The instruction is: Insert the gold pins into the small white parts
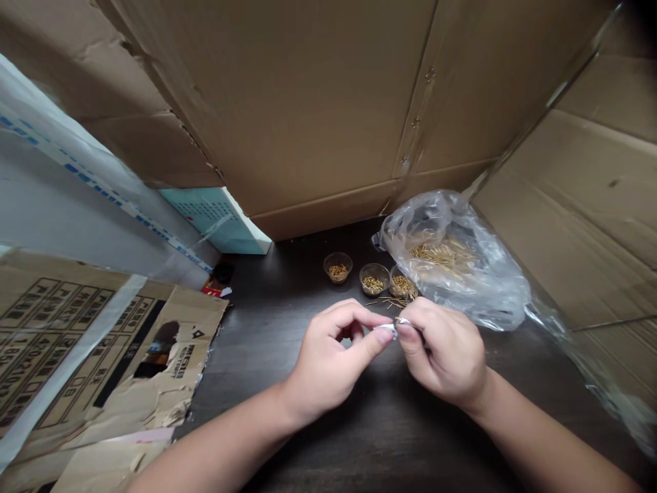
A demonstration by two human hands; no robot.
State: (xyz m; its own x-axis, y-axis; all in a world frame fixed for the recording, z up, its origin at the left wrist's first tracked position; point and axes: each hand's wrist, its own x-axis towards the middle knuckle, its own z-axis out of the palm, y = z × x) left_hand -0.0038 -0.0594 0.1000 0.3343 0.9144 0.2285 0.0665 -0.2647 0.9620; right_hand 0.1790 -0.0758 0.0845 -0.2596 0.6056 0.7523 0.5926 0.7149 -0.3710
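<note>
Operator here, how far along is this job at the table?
Done: three cups already hold brass pins, with loose pins beside them. In hand: the left hand and right hand pinch a small white piece. Left: more pins lie in the plastic bag.

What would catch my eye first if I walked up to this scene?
Two bare hands hold the centre: the left hand and right hand pinch a small white scrap between them. Just beyond, three small round cups of brass-coloured pins sit on a dark table beside a clear plastic bag of more pins. Big cardboard sheets rise behind.
</note>
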